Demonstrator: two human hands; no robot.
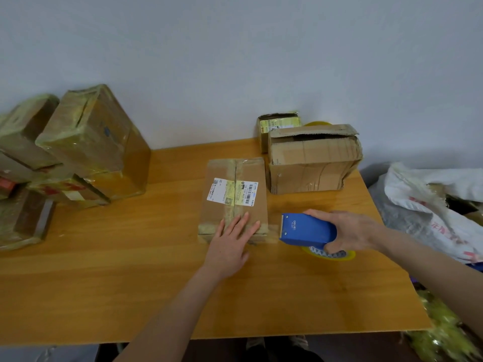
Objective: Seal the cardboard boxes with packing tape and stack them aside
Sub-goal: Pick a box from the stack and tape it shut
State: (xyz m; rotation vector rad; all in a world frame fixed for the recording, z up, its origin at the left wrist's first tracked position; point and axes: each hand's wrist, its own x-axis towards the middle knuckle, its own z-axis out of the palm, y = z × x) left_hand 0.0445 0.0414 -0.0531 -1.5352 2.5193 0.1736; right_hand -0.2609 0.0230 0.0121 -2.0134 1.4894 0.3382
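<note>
Right hand [350, 231] grips dispenser [307, 228] — beside box [235, 197].

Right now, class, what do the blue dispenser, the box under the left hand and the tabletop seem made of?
Blue dispenser: probably hard plastic, smooth matte moulded shell, printed logo.
Box: brown cardboard, dull, creased; glossy clear tape along its seam.
Tabletop: wood or wood-look laminate; grain lines, soft sheen.

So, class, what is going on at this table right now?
A person is taping a box on a wooden table. The left hand presses flat on the near end of a labelled cardboard box, while the right hand grips a blue tape dispenser just beside it. Behind, an unsealed box stands with loose flaps; taped boxes are piled at the left.
</note>
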